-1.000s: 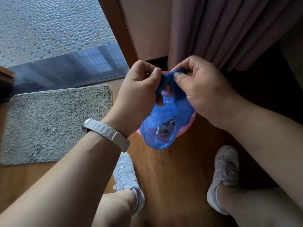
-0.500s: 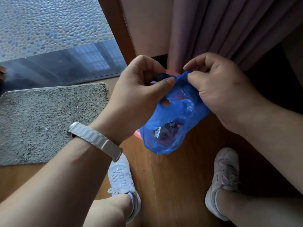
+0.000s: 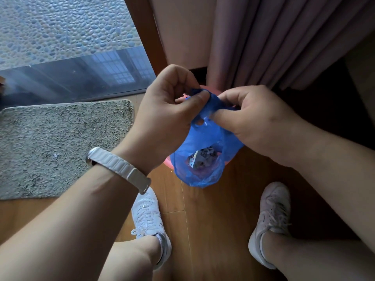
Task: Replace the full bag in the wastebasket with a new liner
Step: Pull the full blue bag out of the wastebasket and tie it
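Hanging blue bag (image 3: 199, 159), top pinched between both hands' fingers (image 3: 195, 99).

The blue bag (image 3: 205, 138) in the middle is thin, shiny, see-through plastic with crumpled paper (image 3: 199, 159) inside, the floor (image 3: 213, 230) is smooth shiny wood, the gray mat (image 3: 60, 142) on the left is rough and fuzzy, and the upper-right curtain (image 3: 274, 41) is soft dull cloth.

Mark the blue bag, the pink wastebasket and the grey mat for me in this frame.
blue bag (image 3: 199, 138), head view, on its see-through side wall.
pink wastebasket (image 3: 168, 161), head view, on the sliver of rim showing beside the bag.
grey mat (image 3: 60, 142), head view, on the middle of its pile.
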